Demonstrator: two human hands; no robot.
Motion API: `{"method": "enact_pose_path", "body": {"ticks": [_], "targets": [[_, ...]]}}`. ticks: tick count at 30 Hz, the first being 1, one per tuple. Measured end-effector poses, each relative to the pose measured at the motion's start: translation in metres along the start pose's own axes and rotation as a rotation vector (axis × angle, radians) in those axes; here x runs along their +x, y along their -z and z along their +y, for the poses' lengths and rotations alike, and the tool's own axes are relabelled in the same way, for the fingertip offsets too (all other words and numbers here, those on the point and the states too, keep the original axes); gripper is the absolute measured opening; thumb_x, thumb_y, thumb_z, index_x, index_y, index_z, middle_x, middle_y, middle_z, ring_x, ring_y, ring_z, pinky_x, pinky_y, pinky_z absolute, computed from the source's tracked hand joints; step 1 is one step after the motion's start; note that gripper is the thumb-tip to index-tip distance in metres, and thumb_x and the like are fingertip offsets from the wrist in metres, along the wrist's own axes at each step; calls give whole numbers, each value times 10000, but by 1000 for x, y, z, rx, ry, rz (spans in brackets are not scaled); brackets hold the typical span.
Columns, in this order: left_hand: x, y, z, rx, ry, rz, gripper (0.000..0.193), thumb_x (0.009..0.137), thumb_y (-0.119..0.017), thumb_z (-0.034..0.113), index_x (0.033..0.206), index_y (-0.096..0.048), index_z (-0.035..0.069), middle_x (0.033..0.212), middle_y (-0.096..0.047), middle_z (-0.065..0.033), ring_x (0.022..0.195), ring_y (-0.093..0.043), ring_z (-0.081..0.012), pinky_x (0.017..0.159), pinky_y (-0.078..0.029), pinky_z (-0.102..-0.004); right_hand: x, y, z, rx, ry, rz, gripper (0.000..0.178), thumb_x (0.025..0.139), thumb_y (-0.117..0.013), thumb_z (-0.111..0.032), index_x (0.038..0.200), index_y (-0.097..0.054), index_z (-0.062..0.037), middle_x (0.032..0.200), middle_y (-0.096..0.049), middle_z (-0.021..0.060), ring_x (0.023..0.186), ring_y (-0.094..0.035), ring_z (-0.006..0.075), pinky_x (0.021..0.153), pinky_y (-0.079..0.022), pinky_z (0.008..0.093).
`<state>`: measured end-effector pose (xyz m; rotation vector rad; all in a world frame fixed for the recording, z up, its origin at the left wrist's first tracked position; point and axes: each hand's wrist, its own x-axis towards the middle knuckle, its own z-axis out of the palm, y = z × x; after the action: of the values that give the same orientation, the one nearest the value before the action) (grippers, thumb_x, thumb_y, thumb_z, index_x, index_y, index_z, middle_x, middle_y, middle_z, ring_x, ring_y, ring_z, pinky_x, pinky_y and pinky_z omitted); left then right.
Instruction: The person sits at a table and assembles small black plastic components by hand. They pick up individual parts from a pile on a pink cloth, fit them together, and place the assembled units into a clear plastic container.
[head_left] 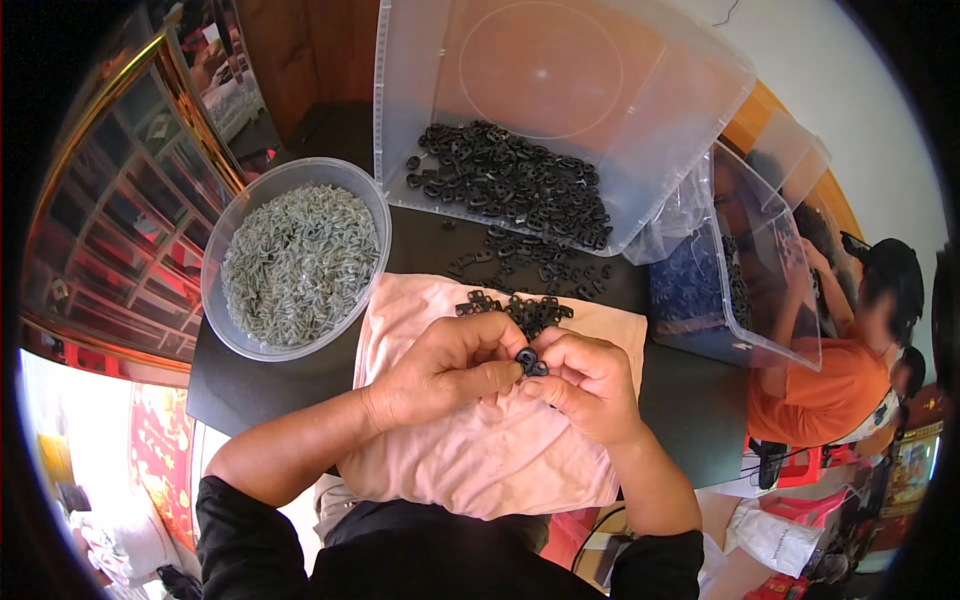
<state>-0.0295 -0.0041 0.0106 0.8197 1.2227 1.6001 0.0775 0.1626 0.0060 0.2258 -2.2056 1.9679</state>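
My left hand (pixel 430 378) pinched a small black piece (pixel 531 362) between thumb and finger, and my right hand (pixel 592 385) gripped it from the other side, so both touched it and neither was nearer. It lay right between my fingertips, its long axis slanting from the left fingertips down toward the right hand (whether anything else was tucked under my fingers, I couldn't tell). Just beyond my knuckles, a heap of black pieces (pixel 530 312) lay at the far end of the pink cloth (pixel 450 455), about equally near either hand. Past the cloth, loose pieces (pixel 545 262) were scattered over the dark table (pixel 700 405), and behind them stood a big clear box (pixel 680 80) with many more inside. Off to the left, nearer my left hand, sat a round tub (pixel 211 275) full of what looked like little springs (pixel 300 265). Farther right, beyond another clear box (pixel 685 322), was a co-worker in an orange shirt (pixel 825 395)
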Motion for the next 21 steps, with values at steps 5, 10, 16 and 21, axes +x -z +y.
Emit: {"method": "enact_pose_path", "body": {"ticks": [5,10,16,21], "targets": [[-1,6,-2,82,-28,-27,67,878,-539,55,915,-524,1,753,-540,-6,658,-513,-44,585,-445,-201,4,3,-4,-204,61,-96,133,850,-584,-51,759,-521,21,709,-529,62,574,-522,127,530,-408,243],[-2,5,-3,20,32,30,57,875,-536,48,908,-524,2,738,-531,-5,653,-497,-40,571,-429,-204,1,-3,-14,-178,-129,-29,136,876,-527,-63,766,-515,18,673,-513,70,577,-536,156,544,-424,269],[1,5,-6,47,-10,35,47,871,-543,50,881,-520,10,706,-513,6,633,-470,-42,548,-390,-206,0,-1,-14,-260,-102,-23,170,853,-535,-55,716,-466,17,599,-435,97,521,-467,210,505,-367,310],[0,5,-6,199,-56,52,47,839,-556,33,843,-515,10,658,-493,1,605,-443,-66,535,-373,-234,1,-2,-9,-276,-74,-32,228,847,-545,-56,675,-409,5,583,-379,114,499,-411,242,487,-323,336]]}}
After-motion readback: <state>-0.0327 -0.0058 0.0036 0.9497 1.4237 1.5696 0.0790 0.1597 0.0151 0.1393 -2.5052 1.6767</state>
